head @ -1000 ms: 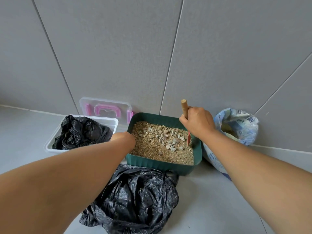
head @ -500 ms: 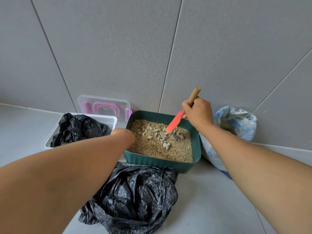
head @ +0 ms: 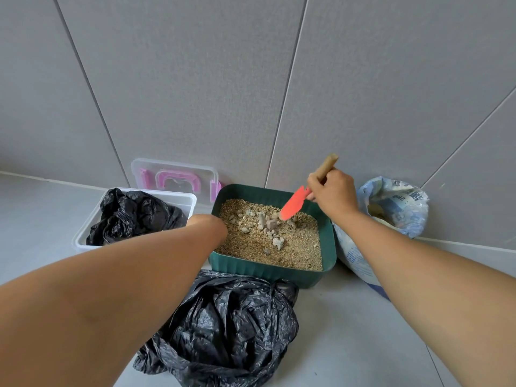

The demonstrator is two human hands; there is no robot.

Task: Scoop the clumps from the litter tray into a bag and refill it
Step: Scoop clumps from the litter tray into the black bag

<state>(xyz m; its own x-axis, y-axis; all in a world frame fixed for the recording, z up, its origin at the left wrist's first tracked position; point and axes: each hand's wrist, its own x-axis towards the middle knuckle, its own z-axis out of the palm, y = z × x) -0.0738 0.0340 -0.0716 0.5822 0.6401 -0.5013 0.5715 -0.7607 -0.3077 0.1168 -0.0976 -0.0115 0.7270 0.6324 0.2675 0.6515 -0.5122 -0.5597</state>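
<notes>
A wall of large grey panels [head: 195, 79] rises behind everything, meeting a pale grey floor [head: 349, 331]. On that floor, nearest the person, lies a crumpled black plastic rubbish bag [head: 223, 331], its far edge just in front of a dark green rectangular plastic litter tray [head: 265, 270] that stands close to the wall. The tray holds a bed of sandy tan granular litter [head: 293, 247]. Just beside the tray's right side sits a blue-and-white printed plastic sack [head: 354, 255], its mouth open and upward. On the tray's left stands a white rectangular plastic tub [head: 178, 196] with a second crumpled black bag [head: 134, 216] stuffed inside, and behind the tub a clear plastic lid with pink handle and clips [head: 173, 166] leans against the wall. The left hand [head: 208, 224] sits at the tray's left rim; its fingers are hidden beyond the wrist, so I cannot tell whether it grips anything. The right hand [head: 333, 195], above the tray's far right corner, is curled round the wooden handle of a small red-bladed trowel [head: 291, 205], held tilted with the blade tip down. That tip meets a cluster of pale grey clumps [head: 268, 223] lying on the litter in the tray's far half, with a few more scattered towards the middle.
</notes>
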